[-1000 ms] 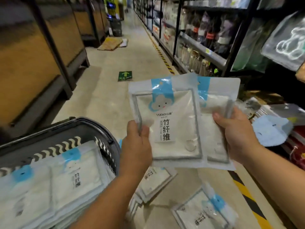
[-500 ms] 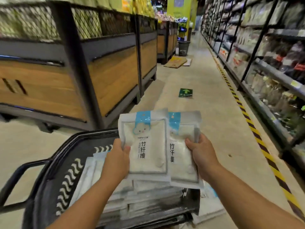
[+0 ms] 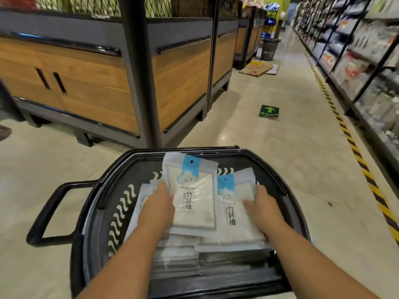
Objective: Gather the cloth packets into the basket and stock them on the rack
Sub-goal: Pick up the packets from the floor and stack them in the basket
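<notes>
A black shopping basket (image 3: 291, 199) sits on the floor right in front of me, holding a stack of several white cloth packets (image 3: 183, 251). My left hand (image 3: 158, 206) grips a white packet with a blue cloud label (image 3: 194, 190) by its left edge, down inside the basket on top of the stack. My right hand (image 3: 264, 209) holds a second packet (image 3: 232, 214) of the same kind by its right edge, lying beside and partly under the first.
The basket's black handle (image 3: 46, 214) sticks out to the left. Wooden display bins (image 3: 103, 83) stand ahead on the left. Stocked shelf racks (image 3: 367, 57) line the right, behind a yellow-black floor stripe (image 3: 354, 147). Flattened cardboard (image 3: 257, 69) and a bin (image 3: 268, 49) lie farther down the aisle.
Both hands have carried the two packets from in front of me down into the basket, onto the stack. My view swung left from the shelves toward the basket.
</notes>
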